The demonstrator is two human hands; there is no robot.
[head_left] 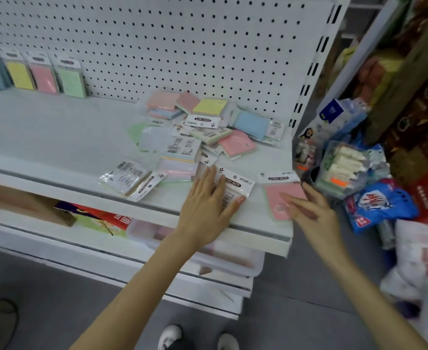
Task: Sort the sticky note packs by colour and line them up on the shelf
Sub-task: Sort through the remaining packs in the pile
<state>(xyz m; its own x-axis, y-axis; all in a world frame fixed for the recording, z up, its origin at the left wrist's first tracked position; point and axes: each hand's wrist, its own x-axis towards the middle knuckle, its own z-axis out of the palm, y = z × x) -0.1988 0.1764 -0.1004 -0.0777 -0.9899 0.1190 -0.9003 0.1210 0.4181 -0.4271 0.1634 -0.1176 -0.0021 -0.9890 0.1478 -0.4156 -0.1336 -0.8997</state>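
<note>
A clear box (233,260) under the shelf (56,132) is holding blurred pinkish things. My left grip (208,205) is pressing flat, fingers straight, on a wrapped pack (235,184) at the shelf's front; my right grip (306,210), spread, is touching a pink pack (277,195) near the loose pile (203,130).
</note>
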